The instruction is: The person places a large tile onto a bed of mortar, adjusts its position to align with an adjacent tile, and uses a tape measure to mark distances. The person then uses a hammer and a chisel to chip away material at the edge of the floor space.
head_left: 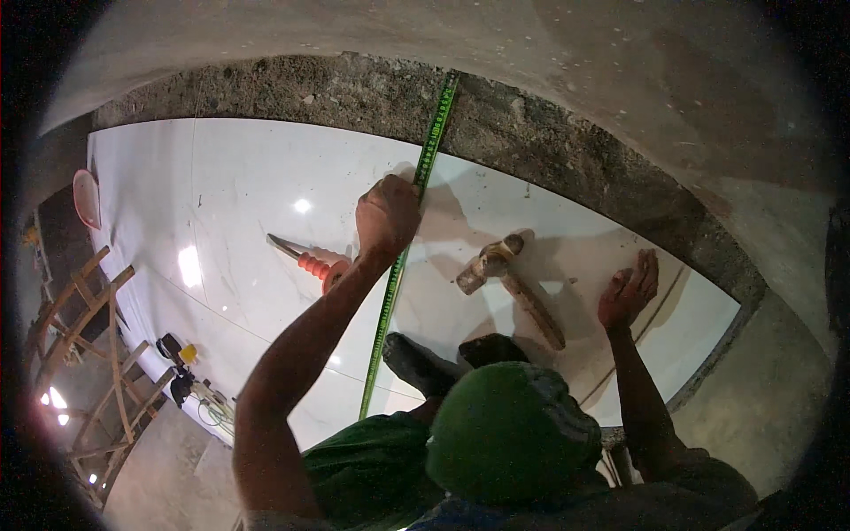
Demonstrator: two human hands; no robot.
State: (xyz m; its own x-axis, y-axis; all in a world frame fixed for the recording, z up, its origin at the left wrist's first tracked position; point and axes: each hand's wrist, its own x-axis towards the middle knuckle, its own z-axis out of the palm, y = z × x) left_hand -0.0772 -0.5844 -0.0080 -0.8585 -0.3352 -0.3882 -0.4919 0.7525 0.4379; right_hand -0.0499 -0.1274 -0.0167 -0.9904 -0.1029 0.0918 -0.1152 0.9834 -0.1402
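My left hand [387, 215] is closed on a green tape measure [434, 128], which stretches across the glossy white tile surface [212, 239] up to the rough concrete strip. Left of that hand lies a chisel [320, 267] with an orange grip, partly hidden by my forearm. A hammer [493, 265] with a worn handle rests on the tiles between my hands. My right hand [628, 290] lies with fingers apart near the right edge of the tile. Two dark shoes [412, 363] and rounded green cloth [505, 425] fill the lower middle, hiding part of the tiles.
Rough concrete [549, 142] borders the tiles below a curved-looking plastered wall [620, 62]. At the left are a pink basin [86, 196], a wooden ladder-like frame [113, 345] and a cluster of small tools [186, 372], one yellow and black. Grey floor [744, 380] shows at the right.
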